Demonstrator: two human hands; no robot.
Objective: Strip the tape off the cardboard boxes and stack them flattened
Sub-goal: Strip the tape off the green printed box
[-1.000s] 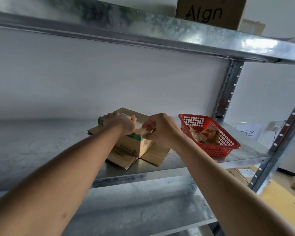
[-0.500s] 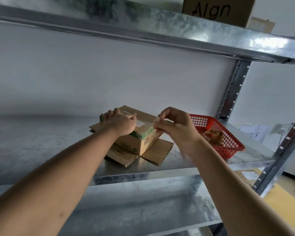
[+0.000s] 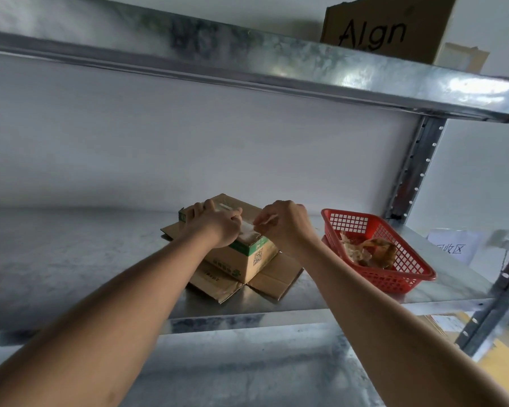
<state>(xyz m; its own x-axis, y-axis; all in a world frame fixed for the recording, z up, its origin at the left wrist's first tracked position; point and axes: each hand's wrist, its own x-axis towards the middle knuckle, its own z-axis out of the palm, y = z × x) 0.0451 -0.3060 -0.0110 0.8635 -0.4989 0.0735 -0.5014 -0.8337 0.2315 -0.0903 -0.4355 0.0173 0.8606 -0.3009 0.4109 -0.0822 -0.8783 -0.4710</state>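
Observation:
A small brown cardboard box [image 3: 247,257] with green print and a QR code stands on a flattened cardboard sheet [image 3: 274,282] in the middle of the metal shelf [image 3: 71,268]. My left hand [image 3: 215,223] holds the box down from above, fingers curled over its far left edge. My right hand [image 3: 282,223] pinches a strip of clear tape [image 3: 249,229] that runs from its fingertips down to the box top. Where the tape ends under my left hand is hidden.
A red plastic basket [image 3: 406,268] with crumpled brownish scraps sits to the right on the shelf. A brown box marked "Algn" [image 3: 385,27] stands on the shelf above. A steel upright [image 3: 415,168] rises behind the basket. A paper label [image 3: 451,248] hangs at the right.
My right hand drew the tape up and to the right off the box, then came back closer to my left hand. The left hand stayed pressed on the box. The view shifted slightly.

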